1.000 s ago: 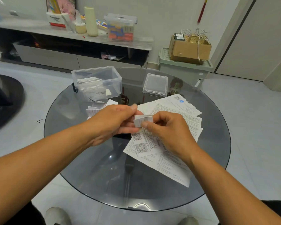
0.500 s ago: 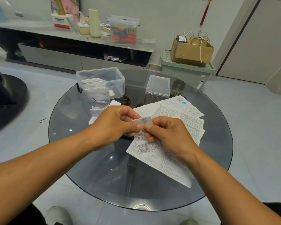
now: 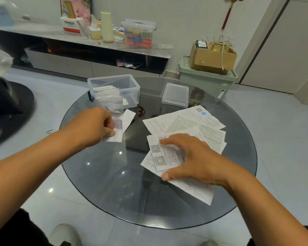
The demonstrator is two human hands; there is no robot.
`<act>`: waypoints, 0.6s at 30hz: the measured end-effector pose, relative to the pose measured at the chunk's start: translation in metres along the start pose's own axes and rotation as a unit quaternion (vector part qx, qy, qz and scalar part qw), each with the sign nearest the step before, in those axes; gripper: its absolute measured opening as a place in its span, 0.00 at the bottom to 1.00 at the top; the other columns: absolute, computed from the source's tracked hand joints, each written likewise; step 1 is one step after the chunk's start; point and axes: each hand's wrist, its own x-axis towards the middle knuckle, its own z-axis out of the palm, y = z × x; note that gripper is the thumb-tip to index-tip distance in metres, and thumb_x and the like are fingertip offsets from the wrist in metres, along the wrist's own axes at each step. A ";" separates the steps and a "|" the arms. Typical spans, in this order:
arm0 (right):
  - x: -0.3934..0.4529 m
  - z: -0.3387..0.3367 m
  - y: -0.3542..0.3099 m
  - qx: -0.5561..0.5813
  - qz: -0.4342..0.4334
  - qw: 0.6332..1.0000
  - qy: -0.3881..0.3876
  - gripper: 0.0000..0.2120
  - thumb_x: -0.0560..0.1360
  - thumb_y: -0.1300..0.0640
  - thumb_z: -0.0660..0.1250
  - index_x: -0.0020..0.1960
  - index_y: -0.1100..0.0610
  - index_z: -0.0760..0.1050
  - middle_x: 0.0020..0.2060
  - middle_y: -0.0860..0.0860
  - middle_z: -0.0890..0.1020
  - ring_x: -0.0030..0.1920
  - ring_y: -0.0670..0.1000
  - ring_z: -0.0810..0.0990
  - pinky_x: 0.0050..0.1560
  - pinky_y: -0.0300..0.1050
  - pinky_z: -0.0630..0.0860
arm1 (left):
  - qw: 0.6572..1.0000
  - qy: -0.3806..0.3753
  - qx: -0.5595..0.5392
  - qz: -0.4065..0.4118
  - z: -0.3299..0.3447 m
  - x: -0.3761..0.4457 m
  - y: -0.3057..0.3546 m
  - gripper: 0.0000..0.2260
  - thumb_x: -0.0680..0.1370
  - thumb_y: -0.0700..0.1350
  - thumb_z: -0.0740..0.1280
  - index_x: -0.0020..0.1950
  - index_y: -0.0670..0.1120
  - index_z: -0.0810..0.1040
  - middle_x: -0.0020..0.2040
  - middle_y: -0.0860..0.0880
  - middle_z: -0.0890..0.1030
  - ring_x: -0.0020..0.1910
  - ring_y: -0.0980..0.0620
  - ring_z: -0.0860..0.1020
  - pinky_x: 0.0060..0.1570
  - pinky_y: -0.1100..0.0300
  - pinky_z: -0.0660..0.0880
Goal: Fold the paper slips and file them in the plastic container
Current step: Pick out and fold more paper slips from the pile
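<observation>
Round smoked-glass table [image 3: 100,183]; right hand [image 3: 190,158] flat on printed slips [image 3: 169,155]

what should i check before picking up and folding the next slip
1. Plastic container open: ok, its lid lies apart on the glass table.
2. Room in the container: ok, folded slips fill only its left part.
3. Left hand free: cannot tell, fingers are curled at the small slips in front of the container.
4. Right hand on the next slip: ok, fingers rest on the QR-code slip atop the unfolded pile.
5. One slip only: cannot tell, sheets overlap.
</observation>
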 end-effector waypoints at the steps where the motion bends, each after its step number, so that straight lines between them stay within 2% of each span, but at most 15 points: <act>1: -0.002 0.003 -0.003 -0.028 -0.005 1.000 0.005 0.42 0.66 0.34 0.78 0.76 0.35 0.63 0.75 0.37 0.64 0.74 0.46 0.61 0.75 0.49 0.57 | 1.000 0.010 0.009 0.003 0.002 0.001 0.000 0.08 0.74 0.43 0.77 0.40 0.48 0.79 0.38 0.49 0.83 0.36 0.50 0.79 0.39 0.56 0.75; 3: -0.004 0.009 -0.006 -0.060 -0.005 0.998 0.036 0.40 0.69 0.32 0.74 0.77 0.36 0.63 0.75 0.38 0.64 0.74 0.47 0.62 0.73 0.49 0.58 | 0.999 0.034 0.021 0.023 0.004 0.000 0.002 0.08 0.74 0.43 0.77 0.43 0.49 0.78 0.43 0.49 0.81 0.38 0.49 0.78 0.39 0.56 0.73; 5: -0.005 0.015 -0.010 -0.083 -0.014 0.993 0.078 0.33 0.73 0.32 0.69 0.75 0.39 0.67 0.73 0.40 0.69 0.71 0.48 0.66 0.70 0.48 0.62 | 0.996 0.056 0.010 0.062 0.007 -0.002 0.007 0.09 0.74 0.43 0.77 0.45 0.51 0.77 0.45 0.51 0.78 0.41 0.51 0.77 0.38 0.56 0.72; 8: -0.004 0.023 -0.012 -0.126 -0.038 0.982 0.135 0.22 0.79 0.38 0.64 0.70 0.44 0.74 0.65 0.43 0.76 0.63 0.51 0.74 0.62 0.49 0.71 | 0.986 0.082 -0.030 0.140 0.016 -0.010 0.020 0.09 0.76 0.45 0.74 0.46 0.55 0.75 0.44 0.56 0.75 0.39 0.57 0.76 0.39 0.57 0.73; 10: -0.001 0.028 -0.007 -0.116 -0.054 0.979 0.157 0.15 0.79 0.44 0.65 0.64 0.46 0.78 0.59 0.45 0.79 0.58 0.52 0.76 0.57 0.51 0.74 | 0.975 0.083 -0.056 0.198 0.022 -0.015 0.031 0.08 0.77 0.47 0.73 0.50 0.56 0.75 0.46 0.58 0.73 0.40 0.58 0.76 0.41 0.60 0.71; 12: 0.003 0.031 0.001 -0.089 -0.083 0.976 0.183 0.08 0.78 0.51 0.69 0.56 0.46 0.82 0.53 0.44 0.81 0.55 0.52 0.78 0.55 0.52 0.74 | 0.963 0.047 -0.083 0.250 0.026 -0.020 0.039 0.12 0.77 0.46 0.74 0.56 0.58 0.76 0.50 0.61 0.73 0.45 0.62 0.75 0.44 0.66 0.70; 14: 0.007 0.031 0.011 -0.080 -0.107 0.969 0.209 0.07 0.75 0.55 0.74 0.51 0.45 0.85 0.51 0.42 0.83 0.53 0.51 0.78 0.56 0.53 0.72 | 0.953 -0.014 -0.075 0.294 0.030 -0.022 0.042 0.19 0.77 0.46 0.74 0.65 0.60 0.74 0.59 0.64 0.73 0.57 0.67 0.72 0.54 0.68 0.71; 16: 0.006 0.027 0.018 -0.064 -0.125 0.967 0.213 0.08 0.74 0.55 0.76 0.50 0.43 0.86 0.50 0.39 0.84 0.53 0.48 0.77 0.57 0.49 0.68 | 0.943 -0.080 -0.053 0.318 0.033 -0.022 0.042 0.28 0.76 0.45 0.73 0.73 0.61 0.69 0.70 0.65 0.69 0.70 0.67 0.65 0.67 0.69 0.64; 18: 0.003 0.022 0.023 -0.003 -0.144 0.973 0.181 0.07 0.74 0.55 0.77 0.50 0.44 0.86 0.49 0.37 0.84 0.53 0.44 0.77 0.58 0.45 0.68 | 0.938 -0.142 -0.036 0.315 0.032 -0.022 0.041 0.34 0.76 0.44 0.71 0.78 0.62 0.63 0.75 0.69 0.63 0.73 0.71 0.57 0.68 0.76 0.56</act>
